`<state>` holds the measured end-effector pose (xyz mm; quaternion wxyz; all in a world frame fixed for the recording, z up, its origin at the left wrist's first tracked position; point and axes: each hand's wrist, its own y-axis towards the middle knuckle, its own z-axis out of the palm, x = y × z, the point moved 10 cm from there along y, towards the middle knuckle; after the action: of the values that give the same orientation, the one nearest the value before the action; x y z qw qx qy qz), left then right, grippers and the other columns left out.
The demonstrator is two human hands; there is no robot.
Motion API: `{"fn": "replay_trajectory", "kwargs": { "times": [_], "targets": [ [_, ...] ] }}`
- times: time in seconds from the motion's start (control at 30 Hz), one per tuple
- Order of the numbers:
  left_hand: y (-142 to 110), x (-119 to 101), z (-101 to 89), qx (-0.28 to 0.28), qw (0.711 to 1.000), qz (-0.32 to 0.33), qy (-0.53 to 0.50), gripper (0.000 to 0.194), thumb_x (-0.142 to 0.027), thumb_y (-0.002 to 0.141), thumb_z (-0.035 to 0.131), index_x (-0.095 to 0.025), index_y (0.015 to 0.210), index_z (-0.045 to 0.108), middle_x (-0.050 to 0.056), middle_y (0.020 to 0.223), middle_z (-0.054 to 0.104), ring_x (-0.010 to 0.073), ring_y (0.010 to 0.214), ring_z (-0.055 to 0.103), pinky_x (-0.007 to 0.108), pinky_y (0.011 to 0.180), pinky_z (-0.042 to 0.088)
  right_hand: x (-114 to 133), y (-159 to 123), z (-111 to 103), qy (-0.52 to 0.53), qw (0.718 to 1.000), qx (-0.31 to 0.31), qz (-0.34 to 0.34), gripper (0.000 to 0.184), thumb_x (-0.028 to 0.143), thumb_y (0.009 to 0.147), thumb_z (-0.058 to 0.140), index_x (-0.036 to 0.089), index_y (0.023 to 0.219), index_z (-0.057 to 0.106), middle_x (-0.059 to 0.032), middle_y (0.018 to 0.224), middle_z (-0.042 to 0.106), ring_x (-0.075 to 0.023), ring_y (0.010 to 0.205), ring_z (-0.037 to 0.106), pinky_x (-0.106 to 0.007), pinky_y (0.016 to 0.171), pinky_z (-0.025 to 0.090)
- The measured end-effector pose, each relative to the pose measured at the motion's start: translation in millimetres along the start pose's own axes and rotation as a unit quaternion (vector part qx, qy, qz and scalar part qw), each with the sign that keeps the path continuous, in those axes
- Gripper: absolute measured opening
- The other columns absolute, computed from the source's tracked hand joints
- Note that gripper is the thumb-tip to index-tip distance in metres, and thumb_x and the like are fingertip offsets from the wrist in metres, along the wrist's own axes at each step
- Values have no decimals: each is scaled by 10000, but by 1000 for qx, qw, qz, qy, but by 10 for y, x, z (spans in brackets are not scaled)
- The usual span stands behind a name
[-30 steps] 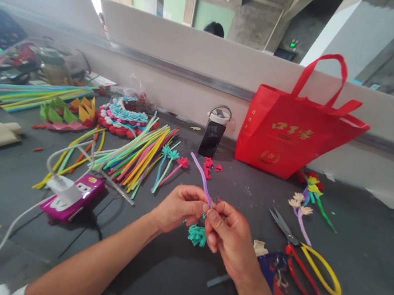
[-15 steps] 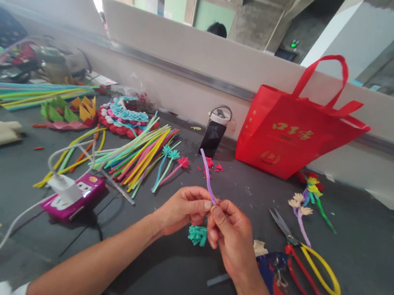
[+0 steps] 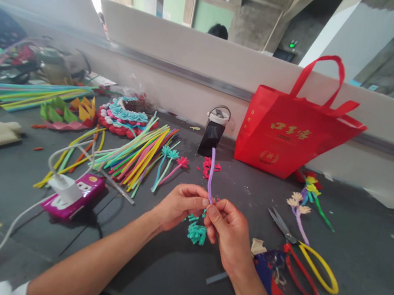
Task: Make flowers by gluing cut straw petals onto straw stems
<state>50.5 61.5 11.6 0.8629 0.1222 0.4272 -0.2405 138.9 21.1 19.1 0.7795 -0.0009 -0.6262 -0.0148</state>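
Observation:
A purple pipe cleaner (image 3: 211,173) stands nearly upright between my hands, its lower end pinched in the fingertips. My left hand (image 3: 183,207) grips it from the left, thumb against forefinger. From the other side my right hand (image 3: 228,229) pinches the same end; what lies under the fingertips is hidden. Small teal pieces (image 3: 197,234) lie on the table just below the hands. Beyond the purple stem are red pieces (image 3: 210,168). Pipe-cleaner flowers (image 3: 170,154) in teal and pink rest to the left, beside a bundle of coloured pipe cleaners (image 3: 141,158).
Scissors (image 3: 293,240) with red and yellow handles lie right of my right hand. A red bag (image 3: 294,134) and a bottle (image 3: 213,135) stand by the partition. Finished flowers (image 3: 299,204) lie at right. A purple power strip (image 3: 75,200) with a white cable sits left.
The purple pipe cleaner has swung from leaning left to nearly upright. Both hands stay pinched on its lower end, and more teal pieces show beneath them.

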Motion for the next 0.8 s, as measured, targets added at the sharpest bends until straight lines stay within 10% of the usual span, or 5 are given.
{"fn": "replay_trajectory", "kwargs": {
  "times": [0.8],
  "targets": [
    [-9, -18, 41, 28, 1000, 1, 6, 133, -191, 662, 809, -129, 688, 694, -24, 536, 572, 56, 459, 463, 191, 481, 351, 51, -20, 78, -20, 999, 32, -5, 306, 408, 818, 707, 173, 699, 551, 58, 533, 579, -34, 373, 444, -149, 355, 348]
  ]
}}
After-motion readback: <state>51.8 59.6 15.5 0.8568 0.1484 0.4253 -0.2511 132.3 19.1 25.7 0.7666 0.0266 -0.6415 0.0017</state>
